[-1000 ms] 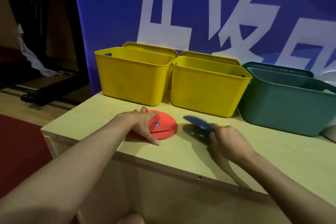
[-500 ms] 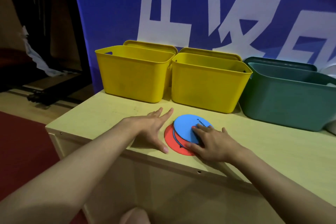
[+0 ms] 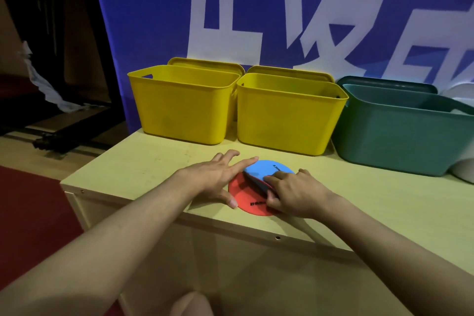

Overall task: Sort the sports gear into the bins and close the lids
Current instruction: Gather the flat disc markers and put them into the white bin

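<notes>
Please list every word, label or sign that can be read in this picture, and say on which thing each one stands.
Blue disc: black print near its far edge, ending in "ICE"; the start is not legible.
Red disc: black print near its front edge, too blurred to read, partly under the right hand.
Blue banner: large white characters, cut off by the frame; not readable as words.
Yellow bins and green bin: no text visible.

Open desk (image 3: 154,161) surface runs along the front edge and toward the left corner. The rear edge is walled by two yellow bins (image 3: 179,108) and a green bin (image 3: 400,136), open-topped. Both hands and overlapping discs (image 3: 246,192) occupy the centre front
</notes>
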The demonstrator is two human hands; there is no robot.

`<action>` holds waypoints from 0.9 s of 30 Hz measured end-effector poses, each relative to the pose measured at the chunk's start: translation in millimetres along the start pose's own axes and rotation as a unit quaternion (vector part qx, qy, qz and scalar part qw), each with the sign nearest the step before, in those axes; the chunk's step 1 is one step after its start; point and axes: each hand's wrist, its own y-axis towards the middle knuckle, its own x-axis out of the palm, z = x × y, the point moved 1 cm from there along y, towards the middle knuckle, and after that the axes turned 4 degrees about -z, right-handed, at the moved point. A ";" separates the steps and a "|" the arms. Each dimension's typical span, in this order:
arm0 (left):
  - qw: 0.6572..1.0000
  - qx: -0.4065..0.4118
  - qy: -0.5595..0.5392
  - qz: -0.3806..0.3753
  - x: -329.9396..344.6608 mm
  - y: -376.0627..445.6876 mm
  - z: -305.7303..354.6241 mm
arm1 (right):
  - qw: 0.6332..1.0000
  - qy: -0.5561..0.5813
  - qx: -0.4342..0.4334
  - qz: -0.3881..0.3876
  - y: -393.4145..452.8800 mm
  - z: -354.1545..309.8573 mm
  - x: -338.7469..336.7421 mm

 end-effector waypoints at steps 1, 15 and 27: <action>1.000 0.000 -0.007 -0.003 0.3 -0.5 -1.4 | 1.000 0.013 0.004 -0.008 0.0 -0.5 -1.2; 0.992 -0.076 -0.035 -0.094 -0.5 20.9 41.2 | 0.993 0.018 0.097 0.057 -43.0 37.2 25.1; 0.995 0.042 0.037 0.078 -21.7 60.4 122.9 | 0.983 -0.041 0.124 0.128 -148.8 122.9 42.5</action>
